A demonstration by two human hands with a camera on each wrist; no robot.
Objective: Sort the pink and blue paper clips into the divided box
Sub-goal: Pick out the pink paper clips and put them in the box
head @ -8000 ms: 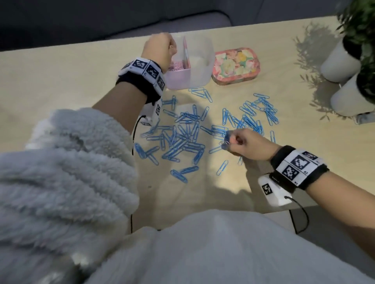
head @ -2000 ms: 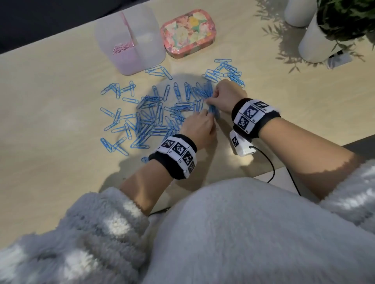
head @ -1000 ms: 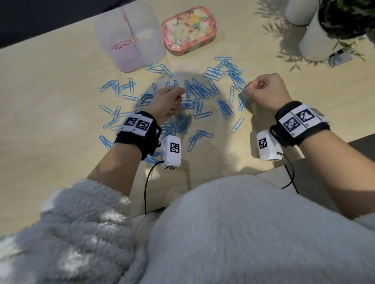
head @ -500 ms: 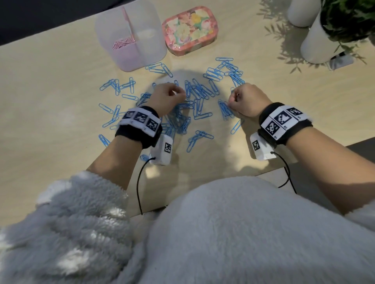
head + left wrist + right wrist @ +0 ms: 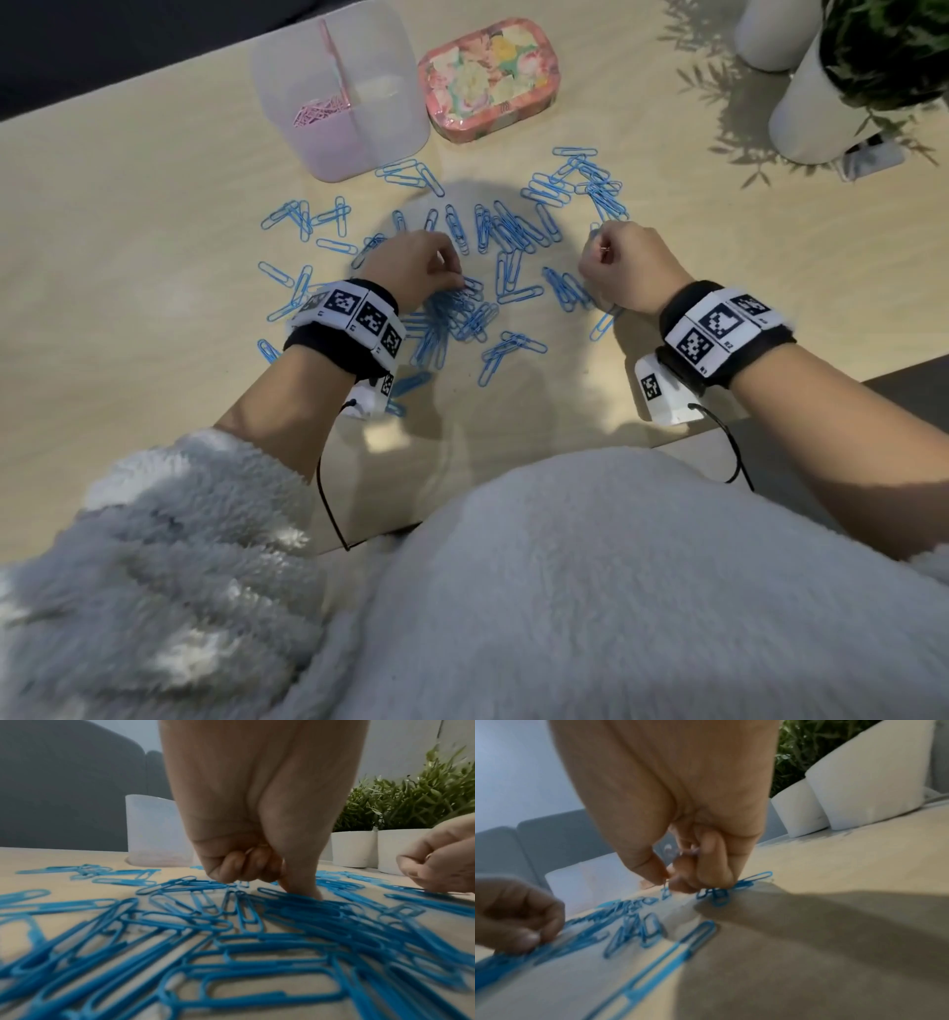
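Seeing clips: I count only blue paper clips [image 5: 506,241] loose on the counter [image 5: 128,246], thin wire loops scattered mid-frame.
Box: divided box [image 5: 339,87] at upper centre, translucent; pink paper clips [image 5: 321,110] lie in its left compartment.
Left hand [image 5: 411,267]: fingers [image 5: 239,866] curled, thumb tip pressed onto the blue pile; whether it holds any I cannot tell.
Right hand [image 5: 624,267]: fingers [image 5: 713,862] curled, pinching blue clips at the scatter's right edge.
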